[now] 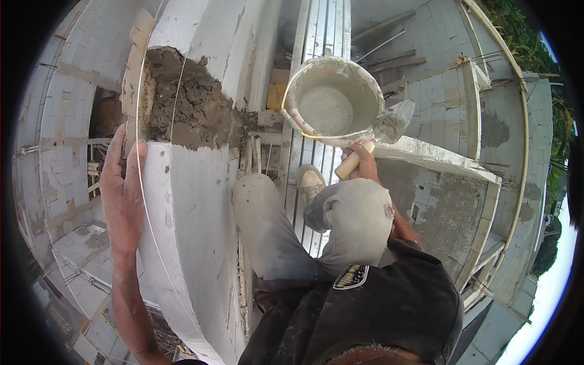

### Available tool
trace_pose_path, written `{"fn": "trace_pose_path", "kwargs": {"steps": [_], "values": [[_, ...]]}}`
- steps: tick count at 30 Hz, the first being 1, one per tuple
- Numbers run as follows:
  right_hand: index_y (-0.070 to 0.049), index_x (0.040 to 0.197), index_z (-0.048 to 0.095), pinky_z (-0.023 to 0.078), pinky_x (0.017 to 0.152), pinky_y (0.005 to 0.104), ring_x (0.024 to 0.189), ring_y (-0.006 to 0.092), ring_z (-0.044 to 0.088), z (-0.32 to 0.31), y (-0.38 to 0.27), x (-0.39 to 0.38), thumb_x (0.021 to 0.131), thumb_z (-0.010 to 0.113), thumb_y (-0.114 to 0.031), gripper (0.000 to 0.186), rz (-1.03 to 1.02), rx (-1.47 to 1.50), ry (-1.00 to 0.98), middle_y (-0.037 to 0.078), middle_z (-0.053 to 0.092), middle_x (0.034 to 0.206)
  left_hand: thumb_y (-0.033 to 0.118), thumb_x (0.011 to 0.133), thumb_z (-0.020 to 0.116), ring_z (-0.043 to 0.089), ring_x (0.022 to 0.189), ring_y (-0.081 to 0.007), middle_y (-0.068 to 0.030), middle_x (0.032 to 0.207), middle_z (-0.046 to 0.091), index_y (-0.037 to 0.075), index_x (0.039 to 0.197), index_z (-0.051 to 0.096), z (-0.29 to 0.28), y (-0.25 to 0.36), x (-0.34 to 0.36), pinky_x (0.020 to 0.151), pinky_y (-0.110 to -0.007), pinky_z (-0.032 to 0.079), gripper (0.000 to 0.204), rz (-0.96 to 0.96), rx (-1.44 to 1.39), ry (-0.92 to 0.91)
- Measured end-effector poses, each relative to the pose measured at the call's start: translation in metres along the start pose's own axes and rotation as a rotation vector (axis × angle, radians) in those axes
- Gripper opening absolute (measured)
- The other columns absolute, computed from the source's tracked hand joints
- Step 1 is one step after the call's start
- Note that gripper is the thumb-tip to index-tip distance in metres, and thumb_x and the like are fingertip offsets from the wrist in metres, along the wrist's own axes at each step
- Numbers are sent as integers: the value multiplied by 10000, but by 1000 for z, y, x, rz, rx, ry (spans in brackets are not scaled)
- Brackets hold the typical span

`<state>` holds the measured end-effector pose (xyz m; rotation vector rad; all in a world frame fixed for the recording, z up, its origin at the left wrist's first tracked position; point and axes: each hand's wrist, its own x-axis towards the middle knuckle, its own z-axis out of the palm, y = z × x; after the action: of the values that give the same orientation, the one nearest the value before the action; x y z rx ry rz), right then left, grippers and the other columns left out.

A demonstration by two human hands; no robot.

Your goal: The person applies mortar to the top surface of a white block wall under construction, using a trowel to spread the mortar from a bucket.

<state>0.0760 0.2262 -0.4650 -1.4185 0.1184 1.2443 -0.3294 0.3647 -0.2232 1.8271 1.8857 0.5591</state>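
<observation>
My left hand (123, 188) reaches along the outer side of the white block wall (198, 213). Its fingers straddle the lower end of a rough, thin board (135, 67), holding it against the wall's side. Beside the board, grey wet mortar (191, 103) fills a gap between the blocks. My right hand (365, 163) grips the pale wooden handle of a trowel (398, 115), whose blade carries some mortar. The trowel is just right of a round, mortar-smeared bucket (328, 103), which looks nearly empty apart from a grey residue on its bottom and walls.
A thin string (141, 176) runs along the wall past the mortar. The bucket stands on a ribbed metal plank (313, 36), where my shoe (311, 182) also rests. To the right are a low wall edge (435, 158) and a long pole (522, 128). Lower levels show beyond the wall at left.
</observation>
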Motion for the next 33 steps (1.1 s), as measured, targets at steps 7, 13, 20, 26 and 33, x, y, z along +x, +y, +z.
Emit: {"fn": "trace_pose_path", "kwargs": {"steps": [7,13,20,26,33], "values": [[-47,1076,599,502,681,313,811,124,619,-97,12,-37,847,712,-169,283,-8,-529,-30,40,640,897,641,909,526,621,1102,-295,-232,1222,608,3,1398,479,2,-3,-3,970,-447,479,806,-16,-121,-34],[-73,1119,551,514,736,408,833,258,675,-88,-85,-76,786,791,-322,480,-507,-1688,-42,132,671,880,716,877,493,621,1105,-308,-240,1212,608,2,1394,485,2,-5,-1,974,-445,477,881,19,-54,-33],[-68,1114,568,530,725,458,867,333,692,-6,-87,2,877,639,-263,315,-749,-2403,-48,148,691,888,676,896,504,573,1189,-334,-255,1291,563,-4,1391,484,1,-12,3,1006,-463,453,841,60,22,-1],[-50,1030,652,548,733,438,867,335,698,1,-49,42,855,615,-224,250,-731,-2417,-174,151,709,904,570,943,510,533,1239,-355,-274,1315,544,-50,1383,468,2,-13,3,1051,-455,409,761,-3,-7,-35],[-18,1074,659,553,662,442,746,351,698,-10,-43,28,813,696,-344,419,-566,-2128,-515,229,695,945,528,956,501,540,1229,-343,-280,1330,532,-49,1392,458,0,-10,4,1055,-439,399,725,60,-26,-41]]}}
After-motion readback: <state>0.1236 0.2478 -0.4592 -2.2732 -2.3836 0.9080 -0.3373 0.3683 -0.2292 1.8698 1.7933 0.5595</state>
